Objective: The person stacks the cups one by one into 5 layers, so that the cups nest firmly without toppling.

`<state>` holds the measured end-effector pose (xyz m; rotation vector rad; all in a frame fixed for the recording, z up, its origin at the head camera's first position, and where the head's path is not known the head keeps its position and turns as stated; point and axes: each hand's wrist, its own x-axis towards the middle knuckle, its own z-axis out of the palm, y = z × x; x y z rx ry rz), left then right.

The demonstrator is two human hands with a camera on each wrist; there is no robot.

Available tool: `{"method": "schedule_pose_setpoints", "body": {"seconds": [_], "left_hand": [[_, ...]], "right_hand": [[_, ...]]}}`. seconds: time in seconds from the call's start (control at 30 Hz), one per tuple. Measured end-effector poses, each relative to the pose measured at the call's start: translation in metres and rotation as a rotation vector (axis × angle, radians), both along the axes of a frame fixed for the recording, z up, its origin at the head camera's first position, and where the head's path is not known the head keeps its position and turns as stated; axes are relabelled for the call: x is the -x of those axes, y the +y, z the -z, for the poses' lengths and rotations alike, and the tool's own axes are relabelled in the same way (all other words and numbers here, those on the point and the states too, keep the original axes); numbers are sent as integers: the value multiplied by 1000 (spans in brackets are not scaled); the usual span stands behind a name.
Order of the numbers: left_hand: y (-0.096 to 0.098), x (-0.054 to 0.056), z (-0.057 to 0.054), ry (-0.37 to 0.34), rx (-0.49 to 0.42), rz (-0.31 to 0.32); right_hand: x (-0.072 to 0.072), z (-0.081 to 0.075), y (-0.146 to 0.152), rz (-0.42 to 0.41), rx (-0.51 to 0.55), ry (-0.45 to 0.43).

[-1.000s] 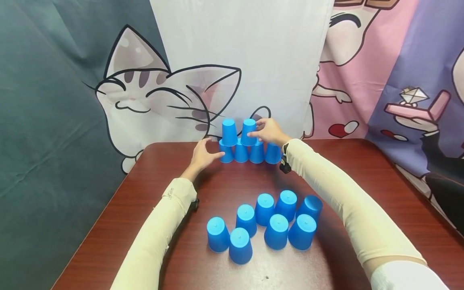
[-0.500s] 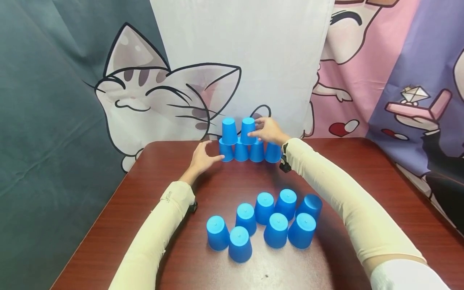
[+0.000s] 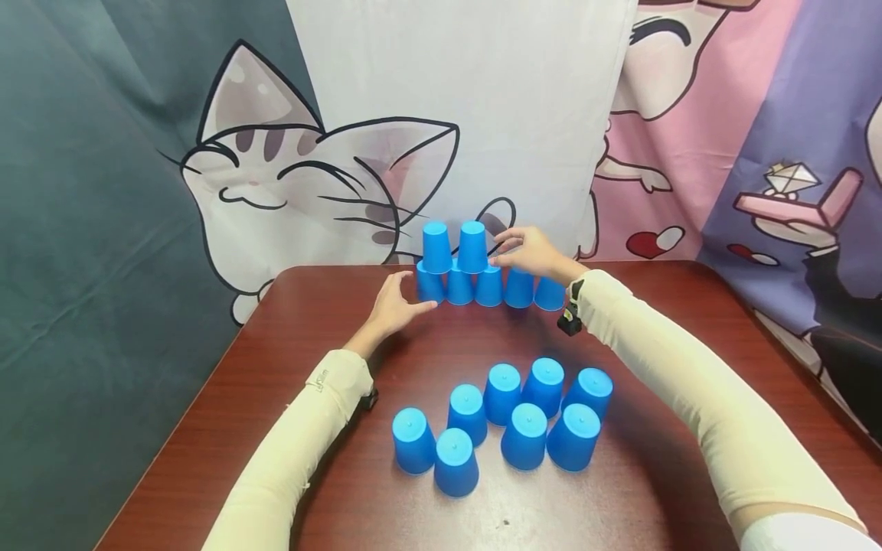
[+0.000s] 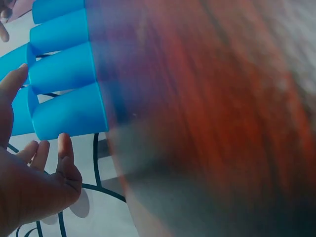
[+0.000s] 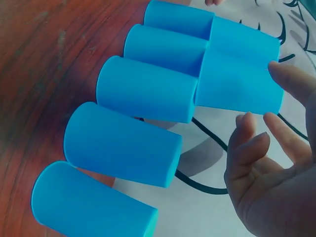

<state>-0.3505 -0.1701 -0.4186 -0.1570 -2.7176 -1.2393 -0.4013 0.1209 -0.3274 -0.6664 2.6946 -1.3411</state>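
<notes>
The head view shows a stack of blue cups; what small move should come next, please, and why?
Probably the right hand should draw back toward the loose front cups: it grips nothing, and only two upper cups stand on the five-cup bottom row, leaving its right end uncovered.

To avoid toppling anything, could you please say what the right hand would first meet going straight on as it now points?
The right hand would probably meet the upper right blue, tapered plastic cup first, though the depth between them is unclear.
</notes>
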Motion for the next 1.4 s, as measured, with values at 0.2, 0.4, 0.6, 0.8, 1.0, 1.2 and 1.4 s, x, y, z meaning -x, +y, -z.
{"method": "schedule_pose_setpoints", "body": {"seconds": [0.2, 0.4, 0.6, 0.8, 1.0, 1.2, 1.4], "left_hand": [[3, -4, -5, -19, -15, 71], [7, -12, -8, -13, -48, 187], [15, -22, -14, -23, -37, 267], [27, -33, -21, -45, -15, 421], [39, -45, -29, -82, -45, 609], [51, -57, -35, -153, -15, 762], [63, -66, -39, -250, 12, 822]], "right_hand": [[-18, 0, 16, -96, -24, -4], [-40, 6, 32, -192, -75, -48], [-55, 11, 47, -243, -98, -105], [-69, 18, 73, -340, -91, -128], [-81, 26, 90, -479, -104, -156], [-89, 30, 89, -586, -108, -192], [-94, 34, 90, -633, -146, -214]]}}
